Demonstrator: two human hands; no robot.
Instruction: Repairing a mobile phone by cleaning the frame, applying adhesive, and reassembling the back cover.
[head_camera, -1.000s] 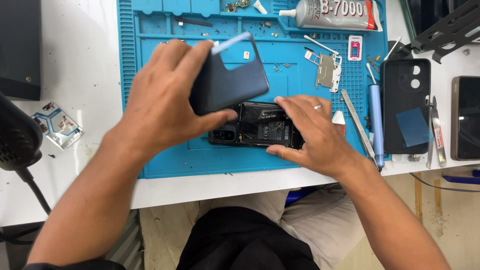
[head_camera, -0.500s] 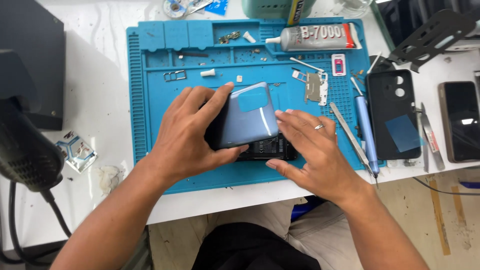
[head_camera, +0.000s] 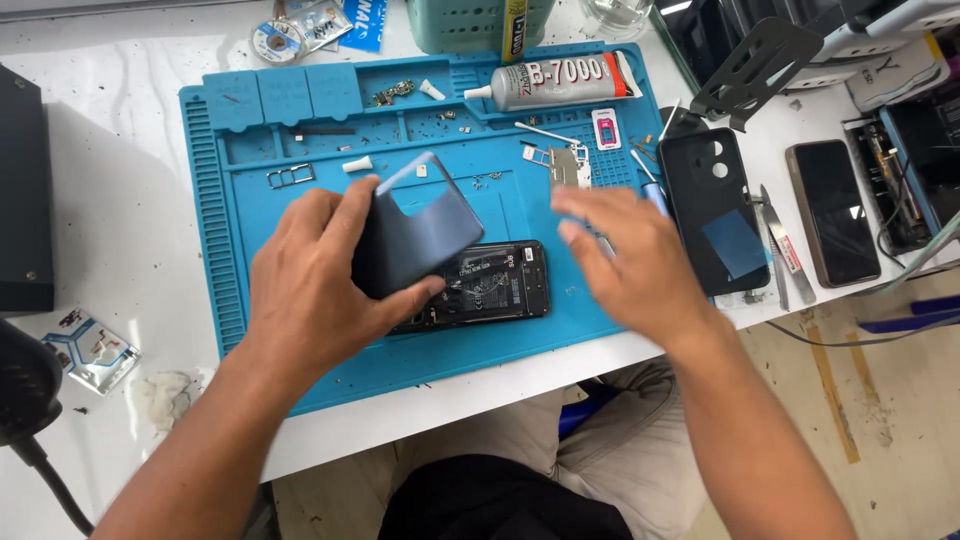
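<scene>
My left hand (head_camera: 320, 290) grips a dark back cover (head_camera: 420, 232) with a camera cut-out, tilted up above the left end of an opened black phone (head_camera: 490, 285). The phone lies flat on the blue work mat (head_camera: 280, 130), its inner parts showing. My right hand (head_camera: 630, 265) hovers just right of the phone, fingers spread and blurred, holding nothing. It partly hides a blue-handled tool (head_camera: 652, 192) at the mat's right side.
A glue tube (head_camera: 560, 82), small metal trays (head_camera: 565, 165) and screws lie on the mat's upper part. Right of the mat are a black phone case (head_camera: 715, 205), tweezers (head_camera: 775, 240) and another phone (head_camera: 832, 210). A dark box (head_camera: 20, 190) stands at left.
My left hand has lifted the back cover off the phone and tilted it up to the left. My right hand has left the phone and moved right.
</scene>
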